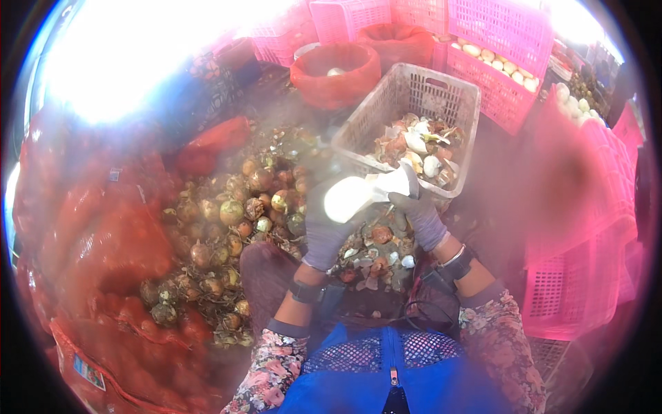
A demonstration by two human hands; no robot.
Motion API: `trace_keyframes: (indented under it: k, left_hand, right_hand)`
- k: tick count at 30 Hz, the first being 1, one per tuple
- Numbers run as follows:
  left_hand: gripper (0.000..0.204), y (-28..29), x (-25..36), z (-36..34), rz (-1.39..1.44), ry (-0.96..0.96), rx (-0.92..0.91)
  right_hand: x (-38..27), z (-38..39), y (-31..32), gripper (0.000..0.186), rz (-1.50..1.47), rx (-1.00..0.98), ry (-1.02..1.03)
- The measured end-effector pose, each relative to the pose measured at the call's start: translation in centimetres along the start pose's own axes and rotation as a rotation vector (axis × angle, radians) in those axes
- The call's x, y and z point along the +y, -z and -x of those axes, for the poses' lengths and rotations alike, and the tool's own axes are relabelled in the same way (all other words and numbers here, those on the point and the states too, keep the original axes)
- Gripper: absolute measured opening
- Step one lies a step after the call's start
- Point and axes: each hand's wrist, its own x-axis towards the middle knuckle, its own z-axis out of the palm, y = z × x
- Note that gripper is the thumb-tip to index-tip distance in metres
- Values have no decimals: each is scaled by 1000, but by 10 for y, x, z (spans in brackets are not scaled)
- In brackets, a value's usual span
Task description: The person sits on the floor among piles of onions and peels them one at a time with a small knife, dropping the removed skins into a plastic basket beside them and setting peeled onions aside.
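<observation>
White onion (345,199), washed out by glare, is held up front, over the gap betw. the knees. It's gripped by the L hand (329,234), gloved, fingers apparently wrapped round it, though much is lost in the glare; prob. so it's steadied from below. A pale piece (393,183), adjoining it, is pinched betw. thumb & fingers of the R hand (422,215), also gloved; whether a blade is held too can't be told. Directly below, loose scraps (379,259) are strewn. Just beyond, a grey crate (434,100) w/ peelings (417,141) is set nr the hands, likely for easy reach. To the L, a heap of brown onions (234,210) is spread, prob. for the same reason, w/ red sacks (110,228) alongside. Farther off, a red-lined tub (331,83) is seen; pink crates (572,283) are stacked R, presumably to save floor.
</observation>
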Motion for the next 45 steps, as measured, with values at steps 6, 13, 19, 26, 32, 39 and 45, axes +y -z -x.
trace_keyframes:
  k: [6, 13, 19, 26, 32, 39, 45]
  left_hand:
    - [61, -3, -7, 1, -303, -52, 1]
    - [61, 4, 3, 0, -105, 177, -126]
    - [62, 5, 12, 5, 483, 422, -117]
    - [53, 2, 17, -4, 851, 419, -6]
    - [61, -1, 10, 0, 277, 245, -20]
    - [65, -2, -5, 8, -348, -97, -22]
    - [70, -10, 9, 7, -595, -230, 13]
  right_hand:
    - [23, -7, -7, 47, 171, 154, 417]
    - [0, -9, -5, 33, 21, 187, 176]
    - [-22, -7, 10, 17, -356, 115, 66]
    - [-3, -71, 162, 45, -677, 143, 225]
    - [-10, -56, 87, 51, 891, 456, 333]
    - [18, -1, -30, 62, 1148, 22, 624]
    - [43, -12, -20, 67, 1245, 97, 511]
